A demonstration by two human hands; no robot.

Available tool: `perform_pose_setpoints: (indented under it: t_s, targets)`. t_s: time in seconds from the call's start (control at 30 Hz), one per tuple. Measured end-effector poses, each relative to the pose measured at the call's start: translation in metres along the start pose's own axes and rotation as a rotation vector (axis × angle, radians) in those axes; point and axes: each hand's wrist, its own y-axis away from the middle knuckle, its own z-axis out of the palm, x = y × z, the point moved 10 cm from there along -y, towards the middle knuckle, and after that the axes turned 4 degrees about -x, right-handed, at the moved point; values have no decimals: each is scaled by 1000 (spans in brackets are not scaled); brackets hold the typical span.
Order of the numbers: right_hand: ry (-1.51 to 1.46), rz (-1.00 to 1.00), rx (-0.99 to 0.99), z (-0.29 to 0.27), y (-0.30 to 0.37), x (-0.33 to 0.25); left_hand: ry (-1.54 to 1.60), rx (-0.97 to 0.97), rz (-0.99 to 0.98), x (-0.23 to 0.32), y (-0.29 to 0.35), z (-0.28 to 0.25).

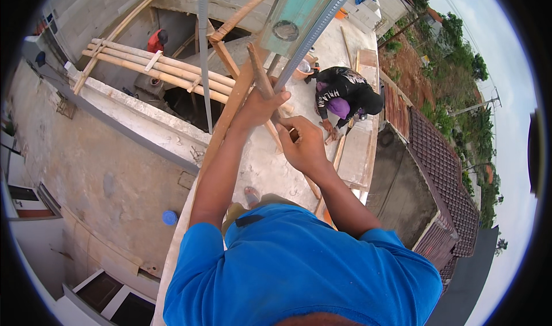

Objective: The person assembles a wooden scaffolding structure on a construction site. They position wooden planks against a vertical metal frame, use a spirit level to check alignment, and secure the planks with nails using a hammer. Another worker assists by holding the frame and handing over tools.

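My left hand [259,106] is closed around a rough wooden stick [260,73], its fingertips beside the lower end of a perforated metal strip [318,35]. Close by on the right, my right hand [305,145] is curled, thumb and fingers pinched together at the stick's lower end. What sits inside that pinch is hidden. A long timber [230,110] runs along my left forearm, passing beside the stick. Above my hands stands a green board [296,12] with a round mark on it.
A person in black [348,93] crouches on the concrete ledge ahead right, near a bucket [303,68]. Bamboo poles [167,67] span an opening at left, with a person in red [155,41] below. The ledge drops to a lower yard [109,176]; tiled roofs [437,159] lie right.
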Motion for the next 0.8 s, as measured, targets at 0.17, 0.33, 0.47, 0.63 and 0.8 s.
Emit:
perform_pose_setpoints:
  t_s: [0.17, 0.33, 0.47, 0.63, 0.8]
  targets:
    - [220, -114, -34, -9, -15, -25, 1, -12, 8, -2, 1, -1]
    - [101, -37, -39, -13, -38, -15, 81, -31, 27, -10, -5, 1]
    - [-108, 149, -78, -12, -37, 15, 27, -27, 87, -6, -2, 2]
    - [62, -223, -69, -24, -50, -17, 48, -52, 171, -8, -3, -2]
    - [412, -713, -142, -19, -43, -36, 125, -102, 188, -17, -6, -1]
